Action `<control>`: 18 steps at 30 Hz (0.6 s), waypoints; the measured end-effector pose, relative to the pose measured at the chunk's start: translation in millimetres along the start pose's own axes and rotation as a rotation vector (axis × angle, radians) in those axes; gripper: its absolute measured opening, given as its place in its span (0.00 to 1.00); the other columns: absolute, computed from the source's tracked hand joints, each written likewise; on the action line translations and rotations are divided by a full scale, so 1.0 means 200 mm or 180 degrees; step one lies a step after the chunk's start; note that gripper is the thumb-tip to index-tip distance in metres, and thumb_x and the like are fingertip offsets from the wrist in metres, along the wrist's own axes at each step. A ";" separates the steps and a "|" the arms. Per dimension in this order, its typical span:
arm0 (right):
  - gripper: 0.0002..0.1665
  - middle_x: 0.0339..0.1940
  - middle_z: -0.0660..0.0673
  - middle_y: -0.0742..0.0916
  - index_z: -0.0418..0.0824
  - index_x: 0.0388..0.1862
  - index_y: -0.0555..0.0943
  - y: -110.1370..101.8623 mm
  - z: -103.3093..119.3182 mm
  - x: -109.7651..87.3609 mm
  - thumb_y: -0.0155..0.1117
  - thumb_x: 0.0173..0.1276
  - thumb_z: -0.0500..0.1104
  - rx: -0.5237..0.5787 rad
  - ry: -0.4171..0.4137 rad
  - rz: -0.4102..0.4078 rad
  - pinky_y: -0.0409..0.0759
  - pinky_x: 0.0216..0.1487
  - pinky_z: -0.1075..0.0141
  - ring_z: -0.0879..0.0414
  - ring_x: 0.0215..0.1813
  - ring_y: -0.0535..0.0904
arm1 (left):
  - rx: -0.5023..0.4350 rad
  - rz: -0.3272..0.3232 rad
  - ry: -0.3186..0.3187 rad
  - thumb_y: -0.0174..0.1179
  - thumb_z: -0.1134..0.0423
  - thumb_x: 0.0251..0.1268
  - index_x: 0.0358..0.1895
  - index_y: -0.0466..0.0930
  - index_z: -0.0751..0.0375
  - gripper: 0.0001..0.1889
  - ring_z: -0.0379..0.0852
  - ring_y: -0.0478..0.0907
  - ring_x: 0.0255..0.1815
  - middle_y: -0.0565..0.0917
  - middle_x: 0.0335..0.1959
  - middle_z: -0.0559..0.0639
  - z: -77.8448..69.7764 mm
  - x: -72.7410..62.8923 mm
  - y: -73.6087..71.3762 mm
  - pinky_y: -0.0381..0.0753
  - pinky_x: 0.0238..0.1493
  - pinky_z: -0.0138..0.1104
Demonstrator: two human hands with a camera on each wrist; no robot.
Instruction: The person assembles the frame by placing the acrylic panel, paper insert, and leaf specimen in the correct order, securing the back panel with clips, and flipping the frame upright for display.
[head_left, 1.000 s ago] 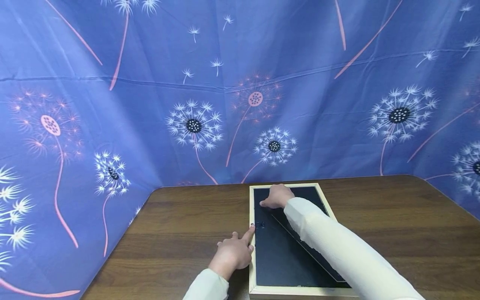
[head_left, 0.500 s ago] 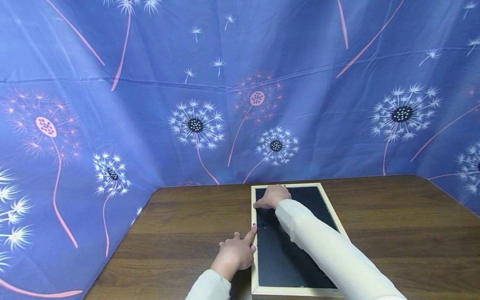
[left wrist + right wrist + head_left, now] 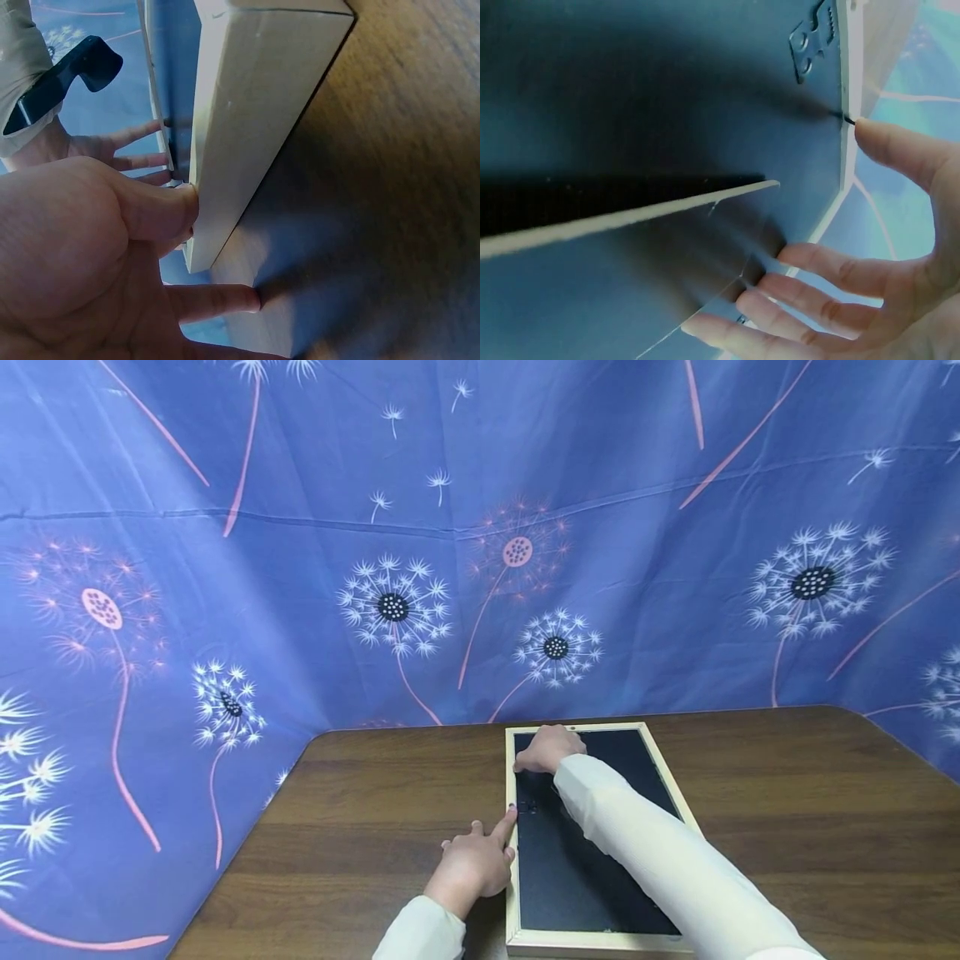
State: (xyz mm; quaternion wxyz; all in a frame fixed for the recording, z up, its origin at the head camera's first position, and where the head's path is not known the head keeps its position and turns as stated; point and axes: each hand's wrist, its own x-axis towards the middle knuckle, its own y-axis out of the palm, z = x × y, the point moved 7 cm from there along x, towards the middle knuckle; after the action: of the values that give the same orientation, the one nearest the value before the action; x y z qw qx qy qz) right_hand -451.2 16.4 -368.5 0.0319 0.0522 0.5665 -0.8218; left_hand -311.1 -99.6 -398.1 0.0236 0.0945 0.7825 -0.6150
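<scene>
A picture frame (image 3: pixel 513 893) with a pale wooden rim lies face down, its black backing board (image 3: pixel 570 885) upward. My left hand (image 3: pixel 472 864) is at the left rim; in the left wrist view its thumb (image 3: pixel 169 210) touches the rim while other fingers extend down to the table. Near the far end, my right hand (image 3: pixel 551 747) spreads over the backing. Its thumb (image 3: pixel 896 146) touches a small dark tab (image 3: pixel 847 118) at the rim, and its other fingers reach the board. A stand leg with a pale edge (image 3: pixel 630 217) rises from the backing in the right wrist view.
A metal sawtooth hanger (image 3: pixel 810 45) is fixed to the backing near the left rim. The brown wooden table (image 3: pixel 375 827) extends on both sides of the frame. A blue dandelion-print cloth (image 3: pixel 300 610) hangs behind and to the left.
My right hand has shifted left across the backing to the left rim, then stayed nearly still. The leg's pale outline no longer shows in the head view. My left hand keeps its place at the rim.
</scene>
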 end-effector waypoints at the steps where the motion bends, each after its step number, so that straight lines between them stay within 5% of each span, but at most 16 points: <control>1: 0.37 0.49 0.34 0.85 0.31 0.54 0.84 0.00 0.00 0.00 0.77 0.55 0.58 0.0025 -0.0001 -0.0010 0.82 0.52 0.50 0.42 0.50 0.79 | -0.0013 0.0011 -0.0004 0.55 0.57 0.76 0.77 0.66 0.44 0.28 0.77 0.76 0.60 0.73 0.67 0.72 0.00 0.00 0.00 0.69 0.65 0.66; 18: 0.46 0.61 0.29 0.80 0.28 0.64 0.77 0.02 -0.02 0.03 0.78 0.57 0.58 -0.0046 0.0203 0.0065 0.81 0.57 0.49 0.38 0.60 0.77 | 0.0074 -0.0018 0.0017 0.54 0.57 0.77 0.77 0.66 0.45 0.27 0.77 0.77 0.58 0.74 0.67 0.72 -0.01 -0.01 -0.01 0.71 0.64 0.65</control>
State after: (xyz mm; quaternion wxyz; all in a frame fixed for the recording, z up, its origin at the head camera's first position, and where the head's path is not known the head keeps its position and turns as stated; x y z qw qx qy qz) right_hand -456.2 19.9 -374.0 0.0225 0.0839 0.5726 -0.8152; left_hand -310.0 -98.8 -396.6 0.0186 0.0942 0.7757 -0.6238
